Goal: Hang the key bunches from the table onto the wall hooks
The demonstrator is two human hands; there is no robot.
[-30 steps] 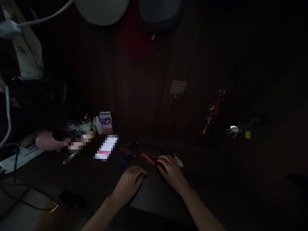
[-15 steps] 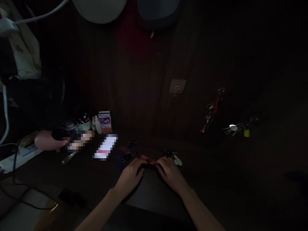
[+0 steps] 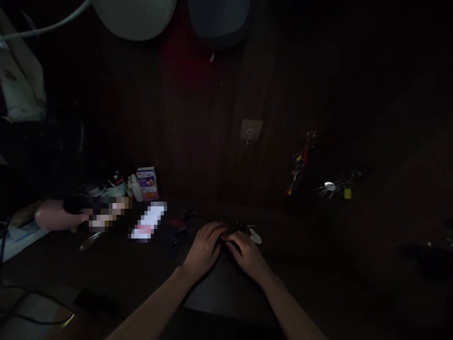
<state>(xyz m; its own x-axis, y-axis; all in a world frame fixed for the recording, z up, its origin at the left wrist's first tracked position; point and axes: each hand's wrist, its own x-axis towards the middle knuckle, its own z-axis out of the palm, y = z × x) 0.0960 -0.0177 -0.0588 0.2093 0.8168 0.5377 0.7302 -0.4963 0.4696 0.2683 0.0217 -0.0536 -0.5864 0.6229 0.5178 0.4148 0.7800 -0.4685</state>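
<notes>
My left hand [image 3: 202,248] and my right hand [image 3: 248,253] meet over the dark tabletop, fingers bent and fingertips close together. Both hands grip a narrow reddish strap between them; my fingers now cover almost all of it. Just beyond my right hand lies a small dark bunch with pale oval tags [image 3: 254,236], partly hidden by its knuckles. Left of my left hand is a dim heap of dark blue and red pieces [image 3: 177,229], too dark to name.
A blurred bright phone-like rectangle [image 3: 148,221], small boxes [image 3: 147,184], white bottles [image 3: 136,188] and a pink hair dryer [image 3: 56,215] stand to the left. Keys [image 3: 331,188] and a red key bunch [image 3: 300,160] hang on the wall, near a hook [image 3: 250,132].
My hands have come closer together, the left moving right towards the right hand. The reddish strap, visible between them before, is now mostly covered. The view has shifted slightly to the right.
</notes>
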